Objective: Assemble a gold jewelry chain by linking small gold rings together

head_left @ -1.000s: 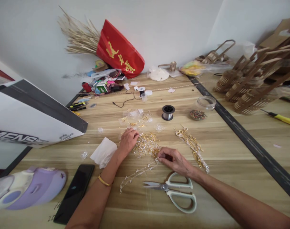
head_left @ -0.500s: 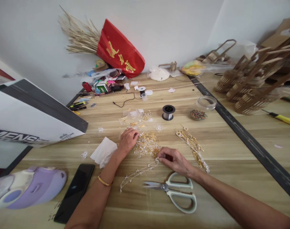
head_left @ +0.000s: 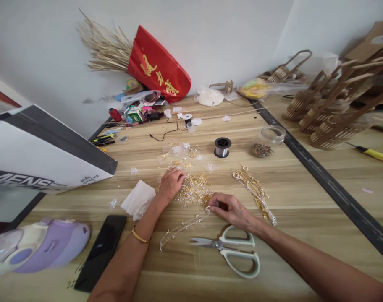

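A silver chain (head_left: 185, 227) lies slantwise on the tabletop (head_left: 289, 260), its far end pinched in the right hand (head_left: 227, 208).

From where I'm standing, it runs in a doubled strand, the long axis slanting from those fingers toward the person's near left, with the loose end pointing at the left forearm but short of it. Thumb and forefinger are pressed together on the chain, just beside the near edge of a pile of gold and silver bits (head_left: 194, 188). The left hand (head_left: 171, 184) sits at the pile's left side, fingers curled, tips drawn close; whether they grip anything I can't tell. Scissors (head_left: 217, 244) lie near the chain, blades pointing left.
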`<state>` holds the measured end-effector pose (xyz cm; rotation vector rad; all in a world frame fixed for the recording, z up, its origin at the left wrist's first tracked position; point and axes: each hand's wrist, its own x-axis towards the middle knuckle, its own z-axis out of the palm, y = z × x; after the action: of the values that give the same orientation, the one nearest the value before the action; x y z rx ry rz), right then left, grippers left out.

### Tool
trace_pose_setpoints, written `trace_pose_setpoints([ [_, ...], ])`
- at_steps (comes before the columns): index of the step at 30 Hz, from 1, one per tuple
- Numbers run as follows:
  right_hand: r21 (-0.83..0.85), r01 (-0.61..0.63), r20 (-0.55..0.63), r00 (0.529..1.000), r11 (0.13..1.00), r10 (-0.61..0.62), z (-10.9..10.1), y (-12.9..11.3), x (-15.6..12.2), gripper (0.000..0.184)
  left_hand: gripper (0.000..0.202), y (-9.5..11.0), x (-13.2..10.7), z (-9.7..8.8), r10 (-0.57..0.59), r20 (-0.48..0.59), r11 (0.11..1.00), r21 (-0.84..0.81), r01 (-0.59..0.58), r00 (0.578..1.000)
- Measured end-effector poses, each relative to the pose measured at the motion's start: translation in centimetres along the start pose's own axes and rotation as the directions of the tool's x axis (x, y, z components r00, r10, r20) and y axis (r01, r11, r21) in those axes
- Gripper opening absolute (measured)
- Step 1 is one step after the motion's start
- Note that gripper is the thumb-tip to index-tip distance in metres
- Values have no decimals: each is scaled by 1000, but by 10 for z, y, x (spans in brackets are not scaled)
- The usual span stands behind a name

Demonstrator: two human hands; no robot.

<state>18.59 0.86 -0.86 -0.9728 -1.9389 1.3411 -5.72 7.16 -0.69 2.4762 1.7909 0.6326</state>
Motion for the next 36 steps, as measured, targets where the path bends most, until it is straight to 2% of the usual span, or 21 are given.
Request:
trace_pose_setpoints([
  [7, 16, 9, 2, 1000, 1000, -9, 1, 3, -1, 15, 11, -1, 1, -2, -55, -8, 982, -182, 53, 998],
  [13, 20, 9, 5, 1000, 1000, -9, 0, 3, -1, 15, 13, 0, 1, -4, -178, 43, 875, -450, 178, 983],
  [21, 36, 6, -1, 1000, 999, -6, 0, 3, -1, 18, 15, 3, 2, -7, -212, 36, 823, -533, 198, 977],
  [27, 29, 1, 10, 1000, 1000, -2, 0, 3, -1, 13, 20, 5, 2, -11, -315, 98, 657, -696, 291, 944],
  [31, 29, 15, 4, 1000, 999, -15, -1, 4, -1, 12, 26, 9, 2, -14, -324, 152, 574, -753, 321, 934],
  [36, 58, 57, -6, 998, 997, -57, -1, 2, -1, 16, 31, 25, -2, -18, -313, 296, 366, -839, 402, 903],
])
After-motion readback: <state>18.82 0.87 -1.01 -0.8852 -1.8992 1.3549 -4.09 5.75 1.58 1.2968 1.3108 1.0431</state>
